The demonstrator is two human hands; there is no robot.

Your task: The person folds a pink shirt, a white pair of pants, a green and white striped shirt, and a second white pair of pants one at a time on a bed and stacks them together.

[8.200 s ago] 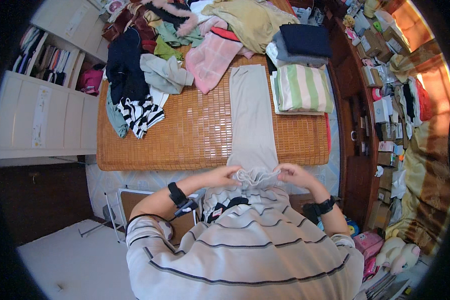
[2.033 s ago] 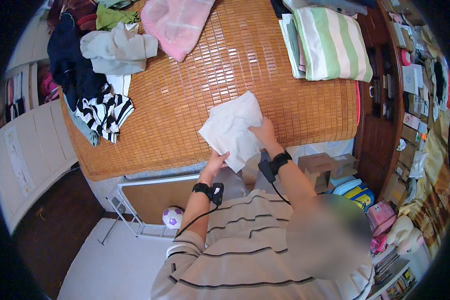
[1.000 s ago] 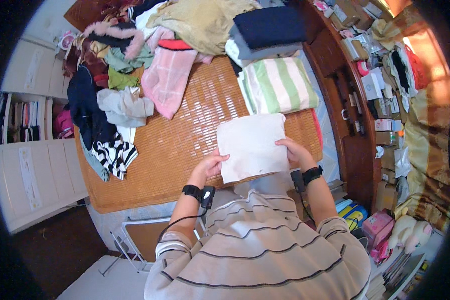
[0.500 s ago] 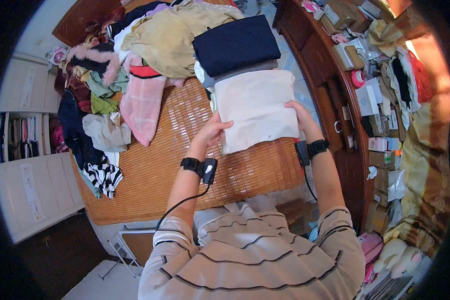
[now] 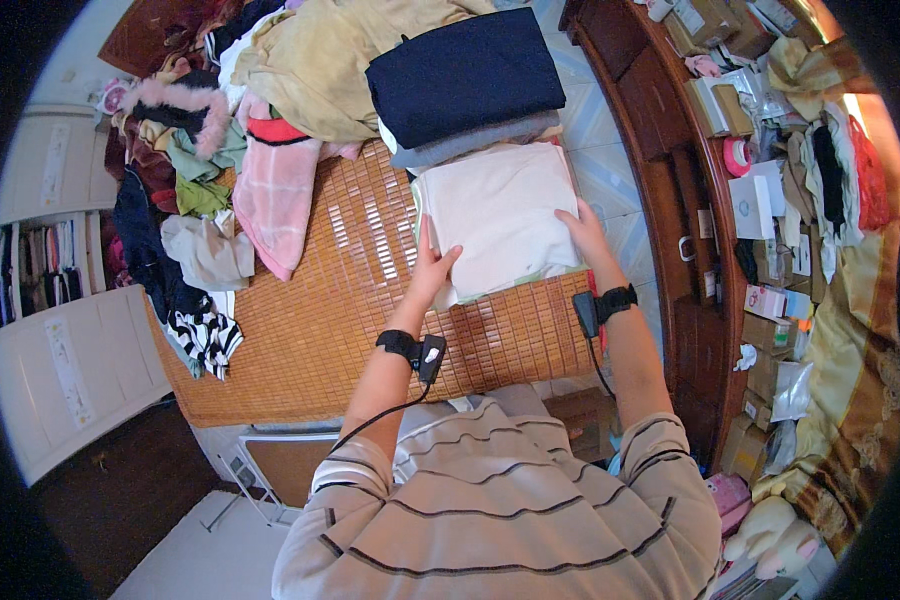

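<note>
A white folded cloth (image 5: 500,222) lies on a low stack of folded clothes near the bed's right edge, with thin green-edged layers showing under it. My left hand (image 5: 433,268) is at its left side, fingers stretched along the edge and thumb spread apart. At the opposite side, my right hand (image 5: 582,238) grips the cloth's edge, thumb on top and fingers partly hidden. Just beyond is a dark navy folded garment (image 5: 467,72), resting on a grey folded garment (image 5: 480,138).
A loose heap includes a tan cloth (image 5: 310,75), a pink plaid garment (image 5: 278,205) and a black-and-white striped piece (image 5: 205,340). They lie on a woven bamboo mat (image 5: 340,330). A dark wooden cabinet (image 5: 660,180) stands to the right, piled with boxes. White shelving (image 5: 60,270) is at left.
The white cloth has lowered onto the stack and sits a little further left in view. My left fingers have straightened along its edge. The whole view has shifted slightly.
</note>
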